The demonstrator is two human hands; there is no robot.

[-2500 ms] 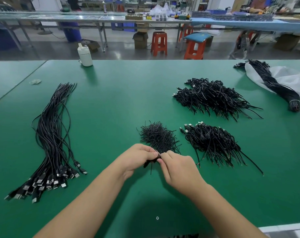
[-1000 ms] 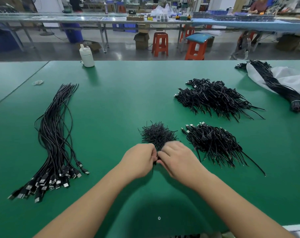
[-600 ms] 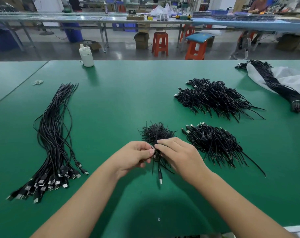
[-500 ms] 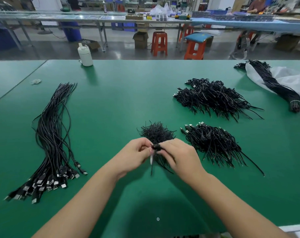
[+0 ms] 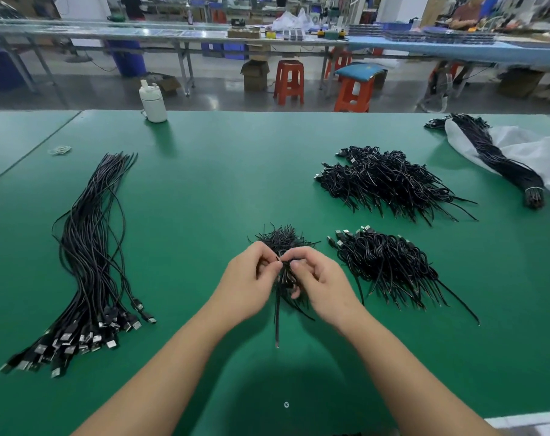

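Two hands close together at the near middle of the green surface point(image 5: 204, 184): left hand point(image 5: 248, 281) and right hand point(image 5: 322, 283), fingers curled, both pinching one coiled black cable point(image 5: 285, 278), its loose end trailing nearward. Just beyond, a small heap of ties point(image 5: 280, 239); to the right, a pile of coiled cables point(image 5: 386, 262); at left, long straight cables point(image 5: 88, 262).

straight cables point(image 5: 88, 256) left | tie pile point(image 5: 280, 239) centre | coiled cables point(image 5: 386, 262) right | bottle point(image 5: 153, 102) far left
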